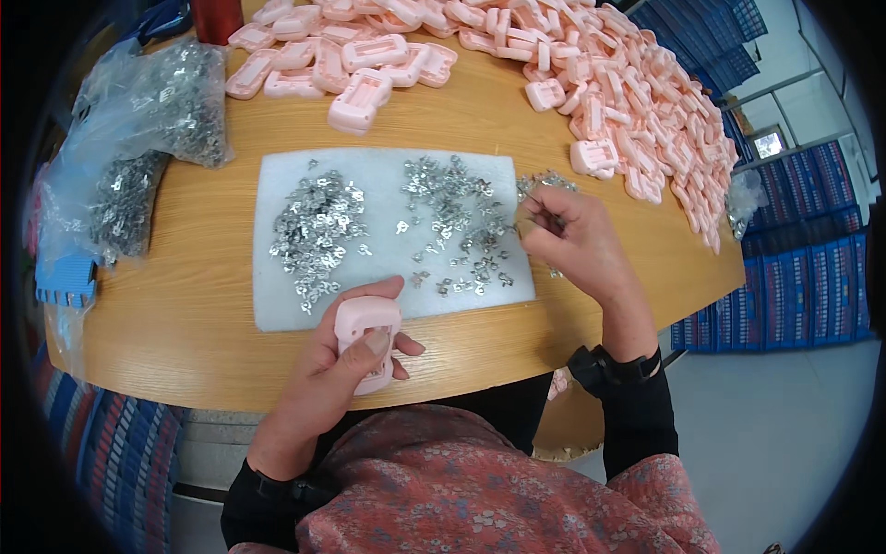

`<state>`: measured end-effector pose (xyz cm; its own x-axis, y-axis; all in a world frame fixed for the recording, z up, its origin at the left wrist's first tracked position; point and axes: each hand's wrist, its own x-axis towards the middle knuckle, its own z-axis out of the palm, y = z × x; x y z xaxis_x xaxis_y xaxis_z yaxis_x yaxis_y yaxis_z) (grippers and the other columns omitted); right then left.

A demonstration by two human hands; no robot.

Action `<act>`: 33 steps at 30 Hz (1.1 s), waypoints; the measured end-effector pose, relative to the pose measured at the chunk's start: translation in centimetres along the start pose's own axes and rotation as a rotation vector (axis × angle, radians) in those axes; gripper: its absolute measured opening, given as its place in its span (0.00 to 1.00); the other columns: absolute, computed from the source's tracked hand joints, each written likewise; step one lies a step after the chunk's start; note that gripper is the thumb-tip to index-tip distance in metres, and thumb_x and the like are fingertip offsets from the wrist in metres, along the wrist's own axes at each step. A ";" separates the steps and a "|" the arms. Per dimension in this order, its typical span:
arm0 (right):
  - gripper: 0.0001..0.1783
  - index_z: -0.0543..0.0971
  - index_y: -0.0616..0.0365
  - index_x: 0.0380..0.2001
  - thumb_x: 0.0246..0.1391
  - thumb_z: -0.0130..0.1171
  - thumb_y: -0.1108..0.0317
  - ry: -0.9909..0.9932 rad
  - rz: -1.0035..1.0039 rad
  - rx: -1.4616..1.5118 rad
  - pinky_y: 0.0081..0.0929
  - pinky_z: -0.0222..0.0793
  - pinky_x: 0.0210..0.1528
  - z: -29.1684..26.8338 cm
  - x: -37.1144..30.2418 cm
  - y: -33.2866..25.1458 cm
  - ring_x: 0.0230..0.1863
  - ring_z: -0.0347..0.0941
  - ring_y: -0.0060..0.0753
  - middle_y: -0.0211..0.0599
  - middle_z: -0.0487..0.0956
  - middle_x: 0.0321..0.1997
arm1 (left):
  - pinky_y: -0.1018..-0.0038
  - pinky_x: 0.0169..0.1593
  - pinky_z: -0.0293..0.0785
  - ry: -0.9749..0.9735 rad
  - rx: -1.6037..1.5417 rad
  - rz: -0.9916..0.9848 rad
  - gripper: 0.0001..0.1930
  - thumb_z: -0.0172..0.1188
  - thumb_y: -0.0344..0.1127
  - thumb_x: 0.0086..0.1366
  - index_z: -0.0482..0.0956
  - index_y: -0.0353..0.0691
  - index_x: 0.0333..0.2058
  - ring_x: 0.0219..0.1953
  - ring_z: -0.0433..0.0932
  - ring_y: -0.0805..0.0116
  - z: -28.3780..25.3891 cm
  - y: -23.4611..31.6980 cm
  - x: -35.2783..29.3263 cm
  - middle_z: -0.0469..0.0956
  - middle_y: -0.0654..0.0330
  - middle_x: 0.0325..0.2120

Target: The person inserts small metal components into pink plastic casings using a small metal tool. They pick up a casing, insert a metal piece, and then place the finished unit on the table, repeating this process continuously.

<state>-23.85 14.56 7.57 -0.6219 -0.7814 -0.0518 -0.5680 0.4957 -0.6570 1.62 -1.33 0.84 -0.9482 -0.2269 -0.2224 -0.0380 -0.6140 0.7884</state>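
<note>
My left hand (337,355) grips a pale pink plastic housing (367,319) with a rectangular recess, its thumb pressed over that recess. This is just in front of a white foam sheet (388,309) on the table. Two loose heaps of small metal parts lie on the sheet: flat silvery clips (318,231) on the left, and springy-looking metal pieces (457,203) on the right. At the sheet's right edge my right hand (568,240) has its fingertips pinched together beside more metal pieces (546,180). Whatever lies between those fingertips is hidden.
A large pile of pink housings (637,120) covers the far right of the wooden table (194,314); more lie at the back. Clear plastic bags of metal parts (185,102) sit at the left, near a blue ridged block (66,282). Blue racks (794,286) stand beyond.
</note>
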 end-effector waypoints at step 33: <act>0.07 0.80 0.59 0.31 0.47 0.66 0.70 0.136 0.069 -0.013 0.31 0.70 0.31 0.7 -4.8 1.9 0.27 0.74 0.37 0.38 0.78 0.27 | 0.74 0.40 0.80 -0.001 0.100 -0.033 0.22 0.53 0.36 0.71 0.65 0.38 0.61 0.47 0.79 0.64 1.9 0.1 1.3 0.69 0.55 0.59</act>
<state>-21.51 18.98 6.05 -0.7265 -0.6871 0.0064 -0.5278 0.5520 -0.6456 -0.19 -0.24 1.77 -0.9463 -0.2071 -0.2483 -0.1003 -0.5422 0.8342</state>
